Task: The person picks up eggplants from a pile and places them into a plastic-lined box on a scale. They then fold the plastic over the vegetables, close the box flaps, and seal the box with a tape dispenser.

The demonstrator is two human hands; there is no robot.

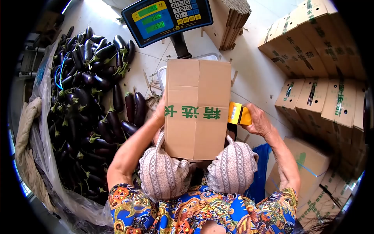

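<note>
A closed cardboard box (pixel 198 89) with green print on its top fills the middle of the head view, between my forearms and over my knees. My left hand (pixel 160 111) presses against the box's left side; its fingers are mostly hidden by the box. To the right of the box, my right hand (pixel 256 120) is closed around a yellow tape dispenser (pixel 235 113) with a black band. The dispenser's near end is at the box's right edge; whether it touches cannot be made out. The underside of the box is hidden.
A scale display (pixel 167 19) stands beyond the box, its pale tray (pixel 161 76) partly covered. Many eggplants (pixel 87 78) lie heaped on the left beside plastic sheeting (pixel 43 113). Flattened cardboard (pixel 230 21) leans at the back. Printed boxes (pixel 304 43) are stacked on the right.
</note>
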